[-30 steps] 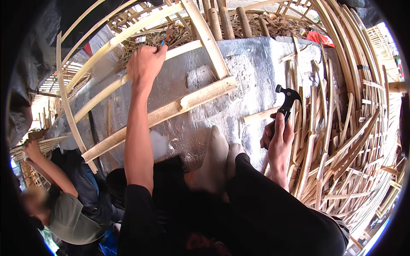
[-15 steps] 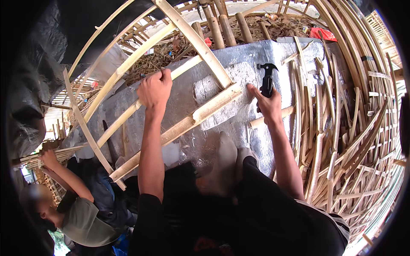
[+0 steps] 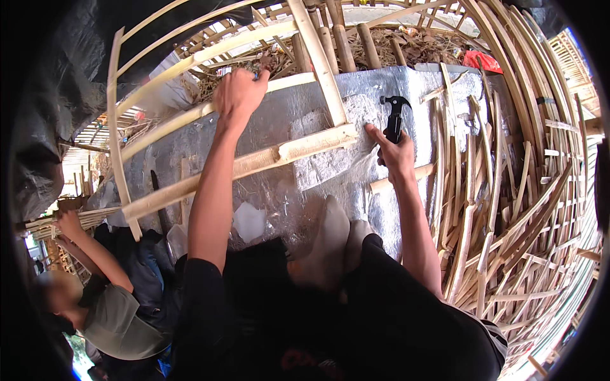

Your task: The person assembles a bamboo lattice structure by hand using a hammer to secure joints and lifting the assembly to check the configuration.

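left hand [image 3: 238, 94] raised, fingers clenched on bamboo slat [image 3: 190, 117]; right hand [image 3: 397, 155] grips hammer [image 3: 395, 117] upright.

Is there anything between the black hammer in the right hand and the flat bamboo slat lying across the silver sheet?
Nothing visible. The right hand holds the black claw hammer upright just right of the pale bamboo slat's end, with only bare silver foil sheet between them. The left hand grips a higher curved bamboo strip, aside.

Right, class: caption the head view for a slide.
Right hand holds a black hammer beside a bamboo slat; left hand grips a curved strip.
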A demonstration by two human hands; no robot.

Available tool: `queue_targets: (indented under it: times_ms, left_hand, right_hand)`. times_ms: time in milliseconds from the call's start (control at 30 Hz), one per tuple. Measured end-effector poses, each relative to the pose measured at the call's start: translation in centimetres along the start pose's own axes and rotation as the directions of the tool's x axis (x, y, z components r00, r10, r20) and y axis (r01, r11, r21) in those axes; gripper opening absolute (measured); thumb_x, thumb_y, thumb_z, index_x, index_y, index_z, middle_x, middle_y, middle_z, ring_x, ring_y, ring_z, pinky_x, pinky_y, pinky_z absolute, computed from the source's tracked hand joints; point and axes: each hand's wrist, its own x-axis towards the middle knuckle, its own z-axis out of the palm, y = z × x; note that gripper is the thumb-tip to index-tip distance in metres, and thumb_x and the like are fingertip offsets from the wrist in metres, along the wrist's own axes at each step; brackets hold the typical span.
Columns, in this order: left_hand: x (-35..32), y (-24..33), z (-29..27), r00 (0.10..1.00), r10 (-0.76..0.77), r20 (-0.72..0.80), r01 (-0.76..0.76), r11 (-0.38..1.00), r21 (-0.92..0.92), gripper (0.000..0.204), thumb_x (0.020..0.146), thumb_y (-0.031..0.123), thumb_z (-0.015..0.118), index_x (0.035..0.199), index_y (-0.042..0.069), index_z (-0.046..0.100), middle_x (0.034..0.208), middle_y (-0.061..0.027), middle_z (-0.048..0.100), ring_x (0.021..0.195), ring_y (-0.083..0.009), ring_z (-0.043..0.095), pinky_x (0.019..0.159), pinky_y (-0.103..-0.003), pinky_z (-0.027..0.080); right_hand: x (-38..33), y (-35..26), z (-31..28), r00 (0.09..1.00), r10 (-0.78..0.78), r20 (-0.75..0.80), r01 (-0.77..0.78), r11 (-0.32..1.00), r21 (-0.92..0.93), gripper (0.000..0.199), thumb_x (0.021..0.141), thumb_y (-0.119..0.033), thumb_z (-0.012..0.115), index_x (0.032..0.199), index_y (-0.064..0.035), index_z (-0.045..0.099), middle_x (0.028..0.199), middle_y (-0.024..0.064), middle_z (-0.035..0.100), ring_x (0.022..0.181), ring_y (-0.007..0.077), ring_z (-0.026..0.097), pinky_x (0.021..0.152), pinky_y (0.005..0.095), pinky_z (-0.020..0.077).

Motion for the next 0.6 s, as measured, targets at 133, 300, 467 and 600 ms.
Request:
queue_targets:
  times_ms: [133, 300, 467, 600]
  left_hand:
    - [-3.3, -1.5, -0.7, 0.997, -0.062, -0.035, 0.061, 0.998, -0.027, 0.052, 0.087, 0.05, 0.06, 0.07, 0.002, 0.071, 0.074, -0.0223, 0.068, 0.075, -0.0445, 0.066, 0.07, -0.049, 0.052]
    - [-6.5, -2.7, 0.7, 0.98, -0.174, -0.096, 0.168, 0.984, -0.062, 0.051, 0.089, 0.047, 0.056, 0.07, 0.002, 0.069, 0.074, -0.0236, 0.066, 0.076, -0.0454, 0.064, 0.071, -0.051, 0.05]
    - [-7.7, -3.8, 0.2, 0.957, -0.155, -0.243, 0.119, 0.981, -0.156, 0.049, 0.09, 0.044, 0.053, 0.073, 0.0, 0.068, 0.074, -0.0251, 0.064, 0.075, -0.046, 0.063, 0.071, -0.052, 0.048]
    - [-4.7, -2.4, -3.0, 0.97, -0.101, -0.221, 0.04, 0.963, -0.266, 0.051, 0.09, 0.043, 0.054, 0.073, -0.003, 0.067, 0.074, -0.0274, 0.063, 0.075, -0.0474, 0.062, 0.072, -0.052, 0.048]
  right_hand:
    - [0.7, 0.0, -0.1, 0.996, 0.037, 0.081, -0.042, 0.997, 0.071, 0.046, 0.073, -0.036, 0.09, 0.081, -0.0028, 0.059, 0.061, -0.0003, 0.055, 0.045, 0.0071, 0.048, 0.039, 0.0246, 0.0394]
    - [0.6, 0.0, -0.3, 0.997, 0.036, 0.075, -0.042, 0.996, 0.078, 0.043, 0.074, -0.034, 0.09, 0.076, -0.01, 0.054, 0.058, -0.0044, 0.049, 0.044, 0.0065, 0.045, 0.04, 0.0238, 0.0378]
    - [-0.3, -1.5, 0.6, 0.997, 0.032, 0.077, -0.035, 0.998, 0.048, 0.04, 0.078, -0.033, 0.086, 0.078, -0.0083, 0.055, 0.059, -0.0035, 0.05, 0.045, 0.0064, 0.045, 0.041, 0.0246, 0.0386]
    - [1.3, -0.2, 0.1, 0.99, 0.007, 0.14, -0.029, 0.987, 0.158, 0.024, 0.091, -0.021, 0.074, 0.084, -0.006, 0.057, 0.061, -0.0026, 0.053, 0.046, 0.0066, 0.045, 0.042, 0.0256, 0.0385]
